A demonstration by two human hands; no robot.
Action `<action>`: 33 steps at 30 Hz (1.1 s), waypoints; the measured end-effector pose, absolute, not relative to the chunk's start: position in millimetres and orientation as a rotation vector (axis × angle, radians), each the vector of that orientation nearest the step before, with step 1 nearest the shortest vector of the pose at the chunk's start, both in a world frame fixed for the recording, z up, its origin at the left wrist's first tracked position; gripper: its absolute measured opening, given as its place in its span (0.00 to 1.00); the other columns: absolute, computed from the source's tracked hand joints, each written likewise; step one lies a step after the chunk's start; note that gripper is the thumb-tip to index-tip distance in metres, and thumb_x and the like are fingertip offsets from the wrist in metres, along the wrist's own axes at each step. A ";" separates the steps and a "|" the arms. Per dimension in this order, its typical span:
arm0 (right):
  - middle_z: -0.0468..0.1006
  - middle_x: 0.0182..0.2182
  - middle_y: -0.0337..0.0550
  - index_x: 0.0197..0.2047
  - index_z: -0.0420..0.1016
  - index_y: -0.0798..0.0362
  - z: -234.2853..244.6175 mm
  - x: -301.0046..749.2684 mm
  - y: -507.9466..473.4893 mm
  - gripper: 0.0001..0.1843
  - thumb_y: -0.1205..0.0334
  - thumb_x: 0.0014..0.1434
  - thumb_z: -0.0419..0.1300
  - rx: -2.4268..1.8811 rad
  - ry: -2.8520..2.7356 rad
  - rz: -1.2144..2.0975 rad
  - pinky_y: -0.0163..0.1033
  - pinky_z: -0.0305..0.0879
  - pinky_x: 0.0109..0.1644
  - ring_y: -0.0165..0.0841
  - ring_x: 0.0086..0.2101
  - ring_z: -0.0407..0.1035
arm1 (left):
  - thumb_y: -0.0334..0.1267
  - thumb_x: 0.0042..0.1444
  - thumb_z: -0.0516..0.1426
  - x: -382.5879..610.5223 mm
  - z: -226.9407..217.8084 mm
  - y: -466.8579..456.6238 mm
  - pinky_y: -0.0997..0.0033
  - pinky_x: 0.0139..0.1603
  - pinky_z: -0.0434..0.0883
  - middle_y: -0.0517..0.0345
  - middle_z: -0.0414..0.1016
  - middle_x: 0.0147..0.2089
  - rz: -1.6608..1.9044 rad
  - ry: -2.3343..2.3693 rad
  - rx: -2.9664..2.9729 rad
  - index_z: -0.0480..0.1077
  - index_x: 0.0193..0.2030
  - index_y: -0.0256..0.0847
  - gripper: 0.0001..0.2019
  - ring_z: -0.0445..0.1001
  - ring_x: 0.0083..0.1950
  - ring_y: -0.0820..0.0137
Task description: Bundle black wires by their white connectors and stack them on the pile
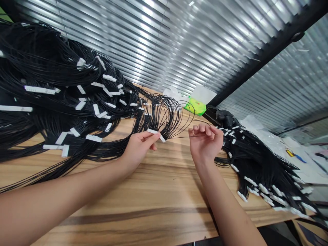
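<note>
Between the thumb and fingers of my left hand is a white connector at the end of a wire harness. Many thin black wires loop up and over from it, behind my left hand. My right hand is raised to the right, fingers curled and closed on a thin black wire that stretches across from the connector. The wire's far end is hidden in the fingers. Another white connector touches the back of the looped bundle, just above my left fingers.
A large heap of black wires with white connectors covers the table's left side. A second pile lies at the right. A green and white packet stands at the back, before a corrugated metal wall. The wooden tabletop extends toward me.
</note>
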State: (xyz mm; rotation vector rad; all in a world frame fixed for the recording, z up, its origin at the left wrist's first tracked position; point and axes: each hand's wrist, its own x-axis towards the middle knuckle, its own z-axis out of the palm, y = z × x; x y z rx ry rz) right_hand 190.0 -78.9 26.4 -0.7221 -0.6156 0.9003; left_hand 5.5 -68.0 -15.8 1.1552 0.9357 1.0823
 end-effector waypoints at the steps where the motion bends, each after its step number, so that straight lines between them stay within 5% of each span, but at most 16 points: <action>1: 0.56 0.14 0.29 0.18 0.54 0.51 27.9 189.9 -79.2 0.17 0.59 0.50 0.58 -0.705 -0.615 0.981 0.35 0.64 0.35 0.26 0.22 0.62 | 0.46 0.51 0.60 5.5 -16.0 -67.8 0.74 0.31 0.65 0.62 0.69 0.19 1.083 0.937 1.151 0.78 0.30 0.39 0.11 0.67 0.25 0.74; 4: 0.46 0.09 0.24 0.21 0.59 0.51 31.1 188.1 -80.0 0.15 0.57 0.54 0.58 -0.725 -0.651 1.102 0.33 0.64 0.32 0.24 0.15 0.51 | 0.45 0.51 0.61 5.7 -15.4 -67.0 0.74 0.31 0.65 0.63 0.69 0.18 1.082 0.948 1.140 0.77 0.29 0.39 0.11 0.67 0.25 0.74; 8: 0.45 0.08 0.23 0.22 0.63 0.52 31.4 187.1 -80.3 0.13 0.58 0.56 0.57 -0.793 -0.703 1.070 0.31 0.62 0.27 0.23 0.12 0.43 | 0.45 0.51 0.61 5.9 -13.9 -66.8 0.74 0.31 0.64 0.63 0.68 0.18 1.079 0.946 1.127 0.77 0.29 0.39 0.11 0.66 0.25 0.75; 14: 0.45 0.08 0.27 0.15 0.46 0.52 29.8 191.6 -79.6 0.21 0.63 0.51 0.55 -0.736 -0.682 1.014 0.30 0.61 0.26 0.22 0.14 0.45 | 0.45 0.51 0.61 5.8 -15.1 -67.8 0.74 0.31 0.64 0.63 0.70 0.20 1.072 0.936 1.140 0.77 0.30 0.39 0.11 0.66 0.25 0.75; 22: 0.42 0.13 0.24 0.20 0.40 0.52 29.1 182.6 -83.6 0.31 0.71 0.44 0.66 -0.817 -0.774 0.982 0.27 0.38 0.14 0.20 0.14 0.34 | 0.47 0.51 0.61 5.9 -15.0 -68.5 0.73 0.30 0.64 0.62 0.69 0.19 1.064 0.935 1.171 0.77 0.30 0.39 0.12 0.66 0.24 0.74; 33: 0.46 0.11 0.27 0.19 0.53 0.51 27.7 179.3 -82.5 0.24 0.48 0.58 0.57 -0.792 -0.826 1.137 0.27 0.45 0.15 0.23 0.14 0.38 | 0.47 0.50 0.61 6.1 -11.7 -68.9 0.74 0.29 0.64 0.62 0.68 0.19 1.060 0.947 1.166 0.77 0.29 0.38 0.13 0.66 0.24 0.74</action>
